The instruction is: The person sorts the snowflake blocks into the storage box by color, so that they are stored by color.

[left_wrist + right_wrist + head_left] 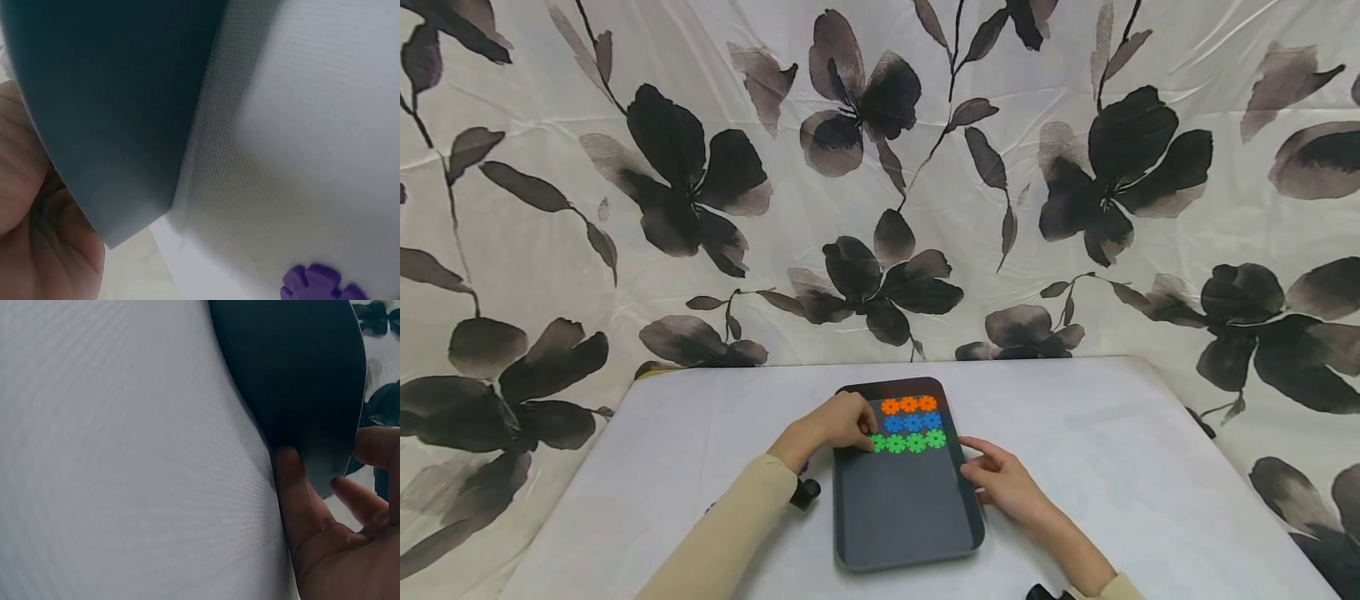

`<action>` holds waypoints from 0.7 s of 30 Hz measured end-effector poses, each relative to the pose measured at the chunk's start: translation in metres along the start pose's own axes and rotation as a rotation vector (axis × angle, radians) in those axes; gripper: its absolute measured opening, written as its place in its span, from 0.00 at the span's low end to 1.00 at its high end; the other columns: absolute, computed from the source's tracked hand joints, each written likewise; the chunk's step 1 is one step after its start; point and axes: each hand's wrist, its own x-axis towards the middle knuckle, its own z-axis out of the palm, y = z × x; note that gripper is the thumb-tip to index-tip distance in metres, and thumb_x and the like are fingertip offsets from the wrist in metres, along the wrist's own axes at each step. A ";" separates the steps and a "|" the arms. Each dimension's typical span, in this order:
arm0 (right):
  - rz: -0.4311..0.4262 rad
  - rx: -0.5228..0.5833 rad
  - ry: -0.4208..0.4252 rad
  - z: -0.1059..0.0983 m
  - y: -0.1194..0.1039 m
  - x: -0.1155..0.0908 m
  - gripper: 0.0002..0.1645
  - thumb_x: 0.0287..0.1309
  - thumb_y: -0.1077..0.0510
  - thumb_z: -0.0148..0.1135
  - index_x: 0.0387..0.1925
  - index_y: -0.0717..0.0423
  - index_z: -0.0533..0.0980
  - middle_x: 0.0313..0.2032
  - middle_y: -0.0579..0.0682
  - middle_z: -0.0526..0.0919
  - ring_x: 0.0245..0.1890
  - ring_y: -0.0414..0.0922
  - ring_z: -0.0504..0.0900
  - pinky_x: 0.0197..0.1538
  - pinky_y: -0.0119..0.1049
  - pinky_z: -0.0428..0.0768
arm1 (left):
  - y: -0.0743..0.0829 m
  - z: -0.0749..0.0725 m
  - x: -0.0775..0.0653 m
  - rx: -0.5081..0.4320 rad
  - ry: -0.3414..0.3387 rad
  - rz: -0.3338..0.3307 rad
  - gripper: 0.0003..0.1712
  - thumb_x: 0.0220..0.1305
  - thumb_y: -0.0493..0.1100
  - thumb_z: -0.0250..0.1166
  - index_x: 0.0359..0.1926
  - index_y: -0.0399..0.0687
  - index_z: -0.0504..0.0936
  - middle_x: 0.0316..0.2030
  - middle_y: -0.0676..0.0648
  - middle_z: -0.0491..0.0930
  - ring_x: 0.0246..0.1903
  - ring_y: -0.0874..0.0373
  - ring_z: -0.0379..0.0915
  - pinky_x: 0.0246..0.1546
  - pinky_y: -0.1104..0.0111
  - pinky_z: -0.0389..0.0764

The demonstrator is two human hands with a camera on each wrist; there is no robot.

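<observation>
A dark grey tray point(910, 508) lies on the white table, with rows of small flower-shaped pieces at its far end. The rows are orange point(909, 404), blue point(913, 423) and green point(916, 442). Over the tray's far left part my left hand point(842, 421) reaches in, fingers bent down, fingertips right at the leftmost green piece point(878, 442). Whether it pinches a piece I cannot tell; the hand hides the left end of the rows. My right hand point(1011, 483) rests its fairly straight fingers against the tray's right wall, as the right wrist view shows close up point(344, 550).
On the table to the left of the tray lies a purple flower piece point(315, 284), mostly hidden by the left wrist in the head view. A floral cloth point(880, 208) hangs behind the white table point(1075, 433).
</observation>
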 end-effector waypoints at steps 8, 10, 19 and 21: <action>-0.011 0.003 -0.007 -0.001 0.001 -0.002 0.32 0.65 0.57 0.61 0.68 0.58 0.65 0.42 0.57 0.79 0.39 0.49 0.82 0.38 0.42 0.83 | -0.004 0.002 0.001 0.022 -0.012 0.002 0.10 0.47 0.41 0.79 0.31 0.49 0.87 0.25 0.56 0.79 0.26 0.63 0.72 0.30 0.70 0.76; -0.010 0.006 -0.003 0.000 0.002 -0.001 0.32 0.65 0.58 0.60 0.69 0.58 0.65 0.42 0.57 0.79 0.39 0.50 0.82 0.38 0.43 0.83 | -0.004 0.002 0.002 0.026 -0.013 0.001 0.10 0.47 0.42 0.79 0.31 0.49 0.87 0.26 0.55 0.79 0.27 0.63 0.72 0.31 0.70 0.77; -0.011 -0.007 0.017 0.001 0.003 -0.001 0.31 0.66 0.59 0.59 0.69 0.58 0.65 0.42 0.56 0.79 0.39 0.50 0.82 0.37 0.42 0.82 | -0.003 0.001 0.001 0.030 -0.022 -0.001 0.10 0.47 0.41 0.79 0.32 0.48 0.87 0.27 0.54 0.80 0.28 0.62 0.72 0.32 0.69 0.77; -0.013 -0.012 0.018 0.002 0.002 -0.001 0.31 0.66 0.58 0.60 0.68 0.57 0.65 0.41 0.56 0.79 0.38 0.49 0.82 0.37 0.42 0.82 | -0.003 0.001 0.002 0.036 -0.024 -0.001 0.10 0.47 0.41 0.79 0.32 0.48 0.87 0.27 0.54 0.80 0.28 0.62 0.72 0.32 0.69 0.77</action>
